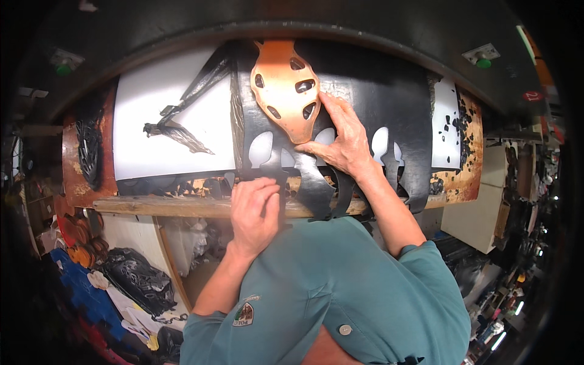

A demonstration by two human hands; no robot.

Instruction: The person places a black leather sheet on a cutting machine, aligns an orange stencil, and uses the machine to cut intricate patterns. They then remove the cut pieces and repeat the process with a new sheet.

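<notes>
An orange shaped plate (281, 85), likely a cutting die, has several oval openings and a tapered lower end. It lies on a black flexible sheet (377, 79) from which curved shapes have been cut out along the near edge. My right hand (347, 137) is against the die, its thumb at the tapered tip and its fingers along the right side. My left hand (255, 210) is curled at the near edge of the bench, beside the sheet's hanging strips. Whether something small is inside those fingers is hidden.
The sheet lies over a white board (176, 134) on a worn wooden bench with a front rail (152, 205). A crumpled black strip (188, 97) sits on the board's left part. Black scraps (468, 134) litter the right end. A dark overhead beam (267, 18) spans the far side.
</notes>
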